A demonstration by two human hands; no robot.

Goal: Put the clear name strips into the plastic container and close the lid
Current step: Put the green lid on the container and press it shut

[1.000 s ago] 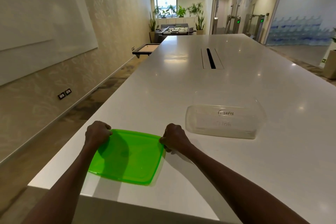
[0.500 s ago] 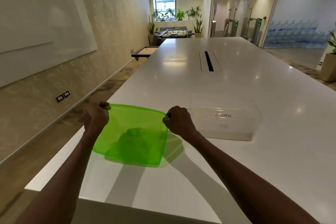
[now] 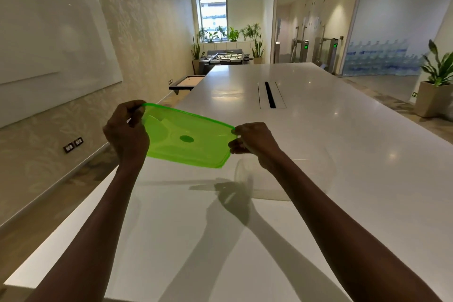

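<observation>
Forearms reach up from the bottom corners of the frame over a long white table (image 3: 343, 154). At mid-left, the left hand (image 3: 126, 135) pinches one short edge of the green lid (image 3: 186, 140), fingers curled round its rim. Right of centre, the right hand (image 3: 255, 144) pinches the opposite edge. The lid is held in the air above the table, tilted, its upper rim facing the far end of the room. Just below and behind the right hand, the clear plastic container (image 3: 306, 174) sits on the table, blurred and partly hidden by the wrist; its contents cannot be made out. Farther back, a dark cable slot (image 3: 270, 94) runs along the tabletop. A whiteboard (image 3: 49, 39) hangs at upper left.
</observation>
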